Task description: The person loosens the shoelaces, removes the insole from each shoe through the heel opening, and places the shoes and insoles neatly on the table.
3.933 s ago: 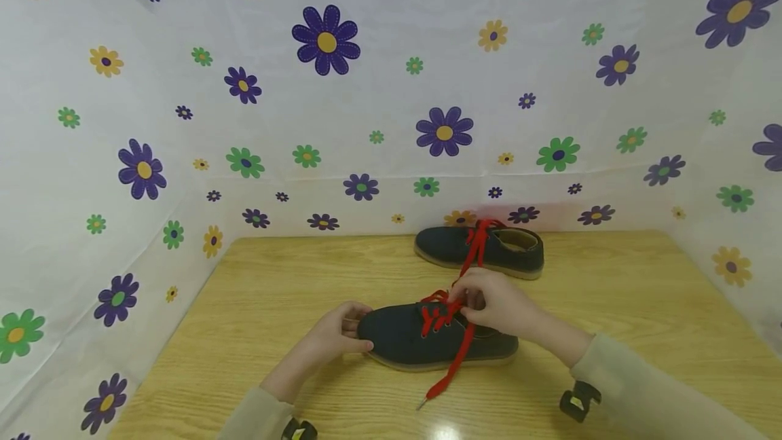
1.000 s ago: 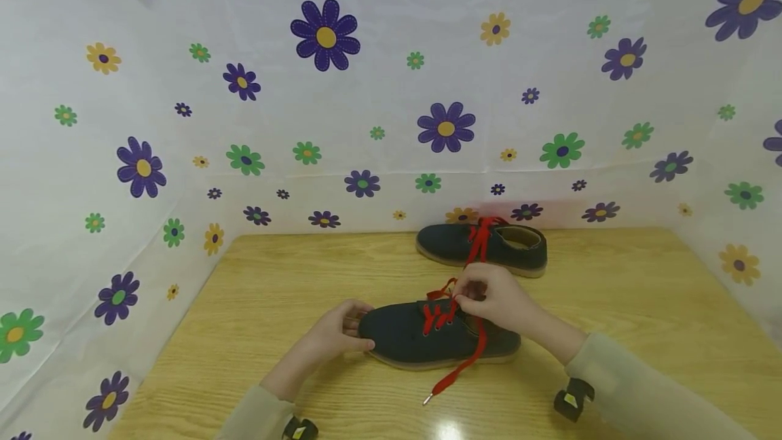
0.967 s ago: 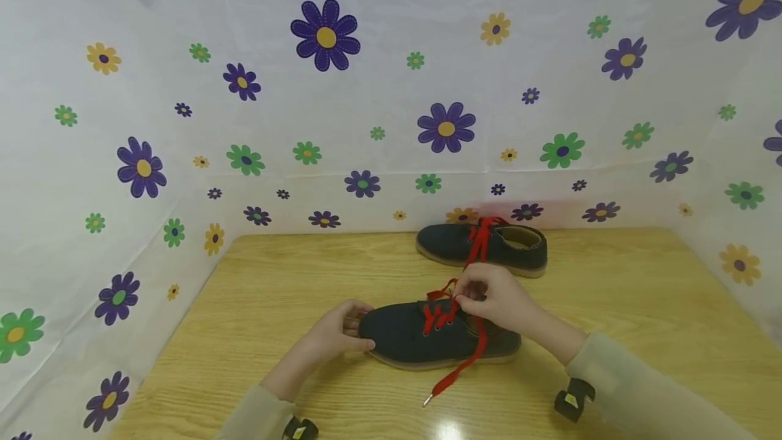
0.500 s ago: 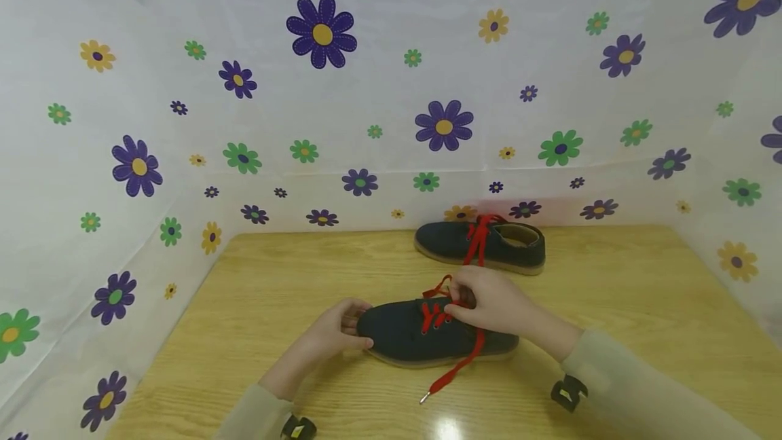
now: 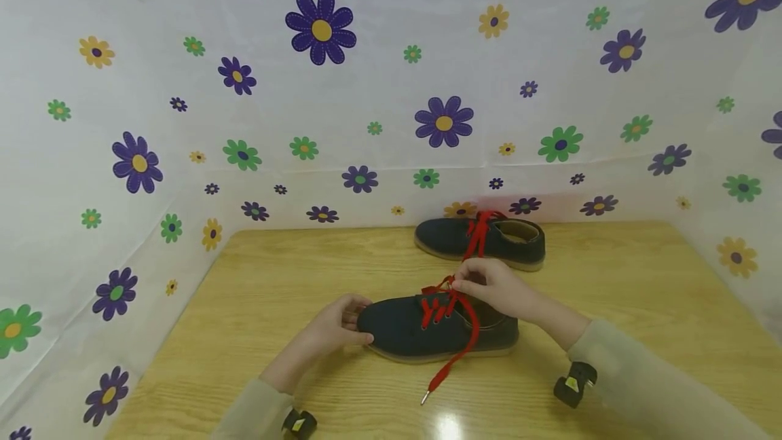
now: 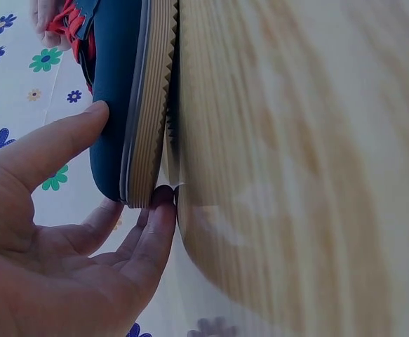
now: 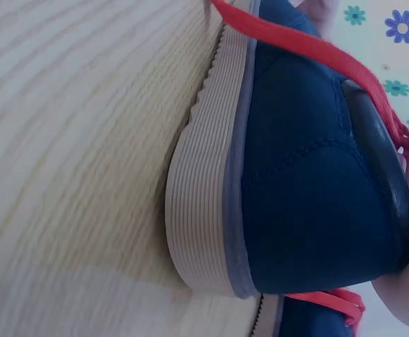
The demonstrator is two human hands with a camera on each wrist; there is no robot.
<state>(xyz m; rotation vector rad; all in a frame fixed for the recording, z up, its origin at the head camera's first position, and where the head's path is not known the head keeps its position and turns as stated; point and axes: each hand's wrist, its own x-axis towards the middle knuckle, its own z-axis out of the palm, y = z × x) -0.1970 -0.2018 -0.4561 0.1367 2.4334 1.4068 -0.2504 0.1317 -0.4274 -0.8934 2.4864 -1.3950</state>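
A dark blue shoe [image 5: 397,328] with a pale ribbed sole stands on the table, toe to the left. My left hand [image 5: 336,323] holds its toe; the left wrist view shows the thumb [image 6: 85,130] on the upper and fingertips at the sole's front edge. Above the shoe's opening, my right hand [image 5: 497,290] pinches the red shoelace [image 5: 441,373] between thumb and fingers, close over the top eyelets. From there the lace arches across the near side, and its metal tip lies towards the table's front. In the right wrist view the heel [image 7: 316,217] hides part of the hand.
A matching blue shoe [image 5: 446,237] with red laces [image 5: 478,236] stands behind, near the back edge of the wooden table [image 5: 293,263]. A white flower-print sheet [image 5: 379,87] encloses the back and both sides.
My right hand dips to the eyelets half a second ago, then rises with the lace pinched. The hanging lace now curves more over the shoe's side. My left hand keeps its hold.
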